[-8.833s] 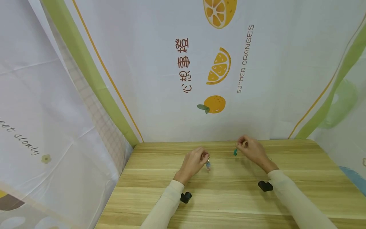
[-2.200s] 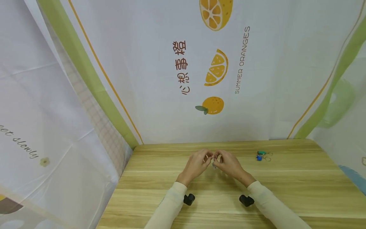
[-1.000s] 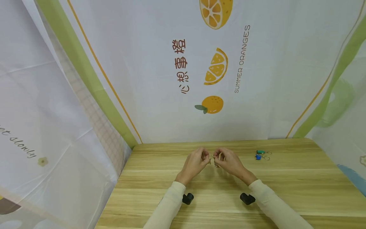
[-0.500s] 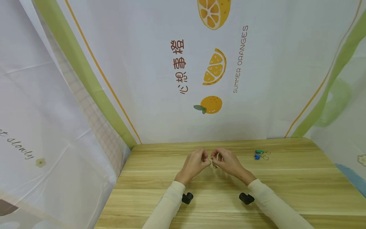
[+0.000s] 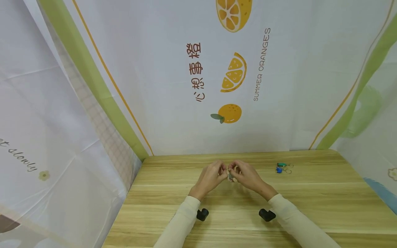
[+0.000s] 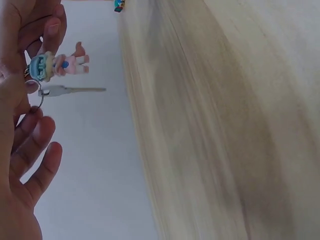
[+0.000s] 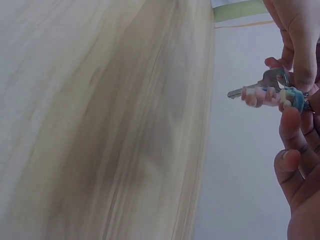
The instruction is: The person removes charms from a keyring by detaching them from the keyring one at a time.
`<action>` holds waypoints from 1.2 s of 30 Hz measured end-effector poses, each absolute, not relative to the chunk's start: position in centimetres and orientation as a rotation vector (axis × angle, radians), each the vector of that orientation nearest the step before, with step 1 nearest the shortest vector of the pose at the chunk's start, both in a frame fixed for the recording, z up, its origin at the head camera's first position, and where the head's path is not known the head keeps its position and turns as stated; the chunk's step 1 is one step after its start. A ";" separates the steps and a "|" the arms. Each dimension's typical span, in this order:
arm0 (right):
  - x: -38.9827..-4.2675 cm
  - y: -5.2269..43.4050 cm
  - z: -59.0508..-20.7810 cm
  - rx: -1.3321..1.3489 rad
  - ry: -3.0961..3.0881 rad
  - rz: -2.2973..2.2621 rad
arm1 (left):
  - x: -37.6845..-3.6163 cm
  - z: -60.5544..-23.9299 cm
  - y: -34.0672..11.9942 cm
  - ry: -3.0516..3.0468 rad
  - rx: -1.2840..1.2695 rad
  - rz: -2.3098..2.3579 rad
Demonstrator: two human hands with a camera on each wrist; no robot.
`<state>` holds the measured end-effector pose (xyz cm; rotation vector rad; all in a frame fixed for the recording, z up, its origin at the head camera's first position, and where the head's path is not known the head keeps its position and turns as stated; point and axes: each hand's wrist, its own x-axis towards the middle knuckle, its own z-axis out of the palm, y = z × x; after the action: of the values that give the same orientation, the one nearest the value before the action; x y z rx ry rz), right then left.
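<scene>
A keychain [image 5: 231, 176] hangs between my two hands, just above the middle of the wooden table [image 5: 310, 193]. It has a small pink figurine [image 6: 62, 65] with a blue hat, a silver key [image 6: 75, 90] and a metal ring [image 6: 39, 98]. My left hand [image 5: 221, 171] pinches it at the ring from the left. My right hand [image 5: 234, 171] pinches it from the right, fingertips almost touching the left hand's. In the right wrist view the figurine [image 7: 270, 95] and key [image 7: 265, 81] stick out sideways from the fingers [image 7: 300, 60]. The fingers hide most of the ring.
A green keychain [image 5: 282, 164] and a blue keychain [image 5: 280, 169] lie on the table at the back right. A printed cloth wall [image 5: 235, 74] with oranges stands close behind the table, and cloth walls close in both sides.
8.8 s ago the hands were apart, the right one holding the green keychain, which now lies on the table. Since then both hands have met on the figurine keychain and closed in slightly.
</scene>
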<state>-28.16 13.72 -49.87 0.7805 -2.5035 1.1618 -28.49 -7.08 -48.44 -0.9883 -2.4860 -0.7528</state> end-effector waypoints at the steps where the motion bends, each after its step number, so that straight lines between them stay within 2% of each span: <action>1: -28.2 13.7 -49.9 0.770 -2.504 1.166 | -28.5 -48.5 -7.1 -2.482 -0.979 -0.749; 15: -28.3 13.7 -49.6 0.706 -2.514 1.175 | -28.4 -48.7 -7.0 -2.572 -0.894 -0.901; 36: -28.3 13.6 -49.6 0.603 -2.587 1.126 | -28.4 -48.8 -6.9 -2.480 -0.940 -0.842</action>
<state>-28.32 13.65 -49.62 0.6026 -2.5866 1.1259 -28.41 -6.90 -48.80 -0.9401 -2.4800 -0.8424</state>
